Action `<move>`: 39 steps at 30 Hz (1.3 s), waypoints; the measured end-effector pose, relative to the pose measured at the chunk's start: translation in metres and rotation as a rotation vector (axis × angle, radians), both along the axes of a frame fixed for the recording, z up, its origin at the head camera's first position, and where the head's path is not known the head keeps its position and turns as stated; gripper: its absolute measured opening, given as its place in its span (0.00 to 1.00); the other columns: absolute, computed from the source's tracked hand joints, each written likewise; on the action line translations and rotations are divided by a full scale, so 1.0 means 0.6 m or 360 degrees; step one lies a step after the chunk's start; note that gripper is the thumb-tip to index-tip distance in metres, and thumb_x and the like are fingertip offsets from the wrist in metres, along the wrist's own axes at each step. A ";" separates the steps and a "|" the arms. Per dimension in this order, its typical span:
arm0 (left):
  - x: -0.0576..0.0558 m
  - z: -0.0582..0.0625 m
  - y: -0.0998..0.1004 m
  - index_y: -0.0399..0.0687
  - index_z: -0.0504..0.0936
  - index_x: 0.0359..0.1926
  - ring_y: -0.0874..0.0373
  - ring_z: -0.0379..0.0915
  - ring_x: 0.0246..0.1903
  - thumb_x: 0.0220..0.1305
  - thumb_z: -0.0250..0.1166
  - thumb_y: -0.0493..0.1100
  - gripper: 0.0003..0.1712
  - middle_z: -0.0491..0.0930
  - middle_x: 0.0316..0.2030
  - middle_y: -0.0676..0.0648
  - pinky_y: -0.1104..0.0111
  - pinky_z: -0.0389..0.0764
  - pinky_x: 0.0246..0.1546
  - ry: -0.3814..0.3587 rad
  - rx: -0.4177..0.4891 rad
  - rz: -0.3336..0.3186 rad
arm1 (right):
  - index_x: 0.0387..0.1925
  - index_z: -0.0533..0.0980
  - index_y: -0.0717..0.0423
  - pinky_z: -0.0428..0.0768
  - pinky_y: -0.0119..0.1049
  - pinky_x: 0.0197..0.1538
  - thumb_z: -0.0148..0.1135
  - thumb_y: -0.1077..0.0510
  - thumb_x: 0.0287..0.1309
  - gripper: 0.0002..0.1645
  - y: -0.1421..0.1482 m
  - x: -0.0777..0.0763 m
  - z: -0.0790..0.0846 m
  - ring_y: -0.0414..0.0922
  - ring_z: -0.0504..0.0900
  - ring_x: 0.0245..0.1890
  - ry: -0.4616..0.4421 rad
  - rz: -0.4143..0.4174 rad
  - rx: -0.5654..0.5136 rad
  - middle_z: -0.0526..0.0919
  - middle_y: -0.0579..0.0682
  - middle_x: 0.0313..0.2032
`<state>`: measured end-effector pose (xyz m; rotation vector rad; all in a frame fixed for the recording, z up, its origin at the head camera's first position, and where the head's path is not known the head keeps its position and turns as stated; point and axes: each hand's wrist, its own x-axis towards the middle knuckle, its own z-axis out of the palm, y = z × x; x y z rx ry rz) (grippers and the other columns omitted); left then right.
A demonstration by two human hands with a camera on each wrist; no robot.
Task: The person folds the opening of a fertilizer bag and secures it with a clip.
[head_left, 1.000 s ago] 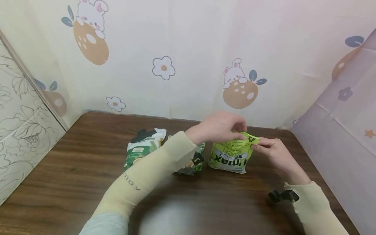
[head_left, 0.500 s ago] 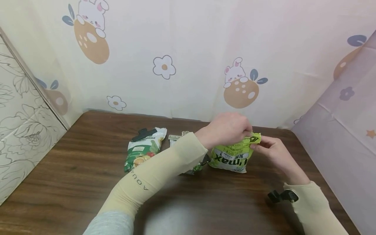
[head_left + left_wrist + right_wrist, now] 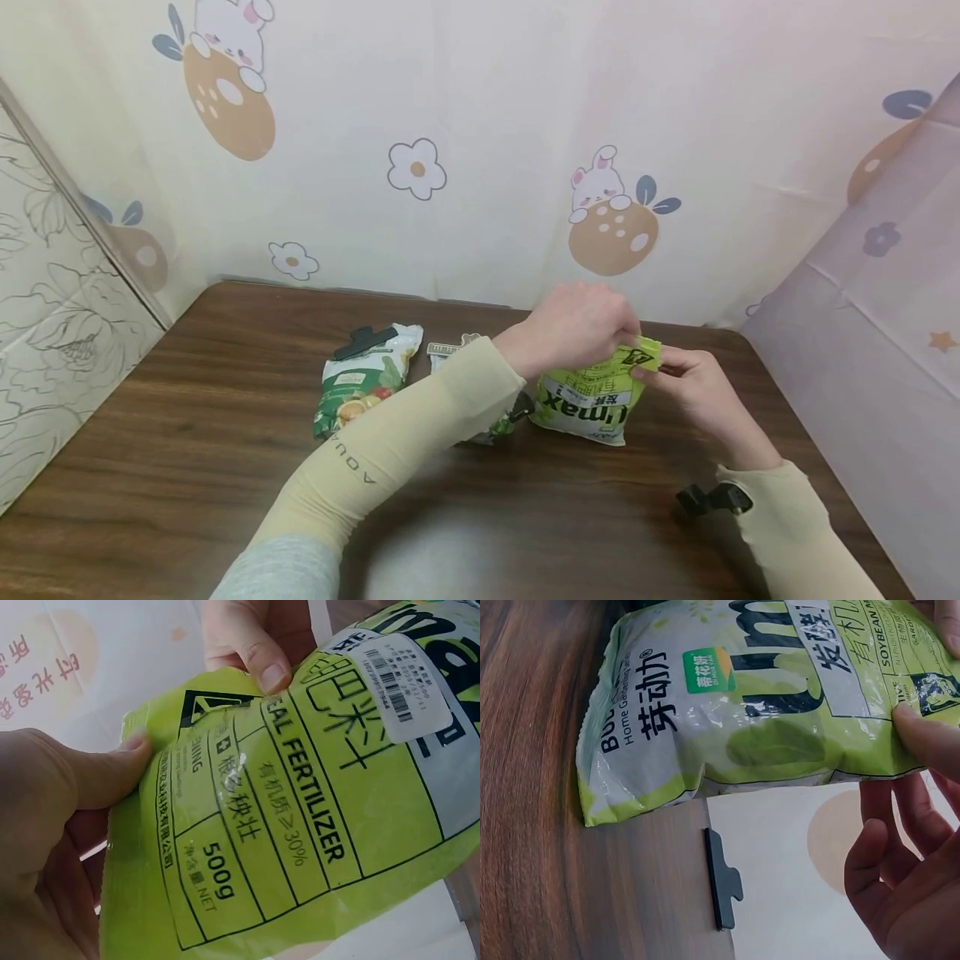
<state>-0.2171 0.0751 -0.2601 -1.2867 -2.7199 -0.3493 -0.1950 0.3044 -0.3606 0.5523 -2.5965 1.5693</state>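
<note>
A lime-green fertilizer bag (image 3: 581, 408), marked 500g, stands upright on the wooden table in the head view. My left hand (image 3: 581, 325) pinches its top edge; in the left wrist view the thumb (image 3: 131, 765) lies on the printed face, with fingers behind. From the right side, my right hand (image 3: 693, 383) holds the bag's upper corner between thumb and fingers, its thumb (image 3: 926, 739) on the front. A flat black bag clip (image 3: 721, 881) lies on the table behind the bag, as the right wrist view shows; the bag hides it from the head view.
Left of the fertilizer bag lies a green-and-white bag (image 3: 367, 385) with a black clip (image 3: 365, 342) across its top. Between them, another bag (image 3: 498, 430) is mostly hidden by my left forearm. A patterned curtain (image 3: 487, 225) hangs behind the wooden table (image 3: 187, 417).
My left hand has gone from loosely spread fingers over the bag's top to pinching its edge. My right hand keeps its hold on the corner.
</note>
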 end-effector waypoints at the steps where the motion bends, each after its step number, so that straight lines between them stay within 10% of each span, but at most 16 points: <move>1: 0.000 -0.001 -0.001 0.65 0.89 0.45 0.69 0.73 0.32 0.72 0.61 0.51 0.11 0.83 0.38 0.66 0.71 0.74 0.29 0.0014 0.0006 -0.0004 | 0.50 0.82 0.68 0.81 0.32 0.43 0.67 0.65 0.62 0.15 -0.001 -0.001 0.000 0.39 0.84 0.42 0.0002 0.0002 -0.0008 0.86 0.41 0.45; 24: -0.002 -0.001 -0.015 0.62 0.88 0.51 0.70 0.76 0.43 0.69 0.63 0.36 0.17 0.84 0.46 0.62 0.78 0.73 0.39 -0.0178 0.0100 -0.0195 | 0.32 0.79 0.66 0.80 0.29 0.40 0.65 0.77 0.56 0.06 0.015 -0.012 -0.017 0.40 0.82 0.38 0.0004 0.0078 -0.0260 0.84 0.45 0.36; 39: 0.000 -0.007 -0.014 0.55 0.79 0.42 0.65 0.70 0.28 0.62 0.58 0.37 0.10 0.77 0.28 0.58 0.74 0.70 0.30 -0.0121 0.0150 -0.0134 | 0.31 0.83 0.70 0.81 0.31 0.41 0.58 0.82 0.57 0.11 0.019 -0.014 -0.024 0.40 0.83 0.40 0.0024 0.0267 -0.0468 0.85 0.46 0.38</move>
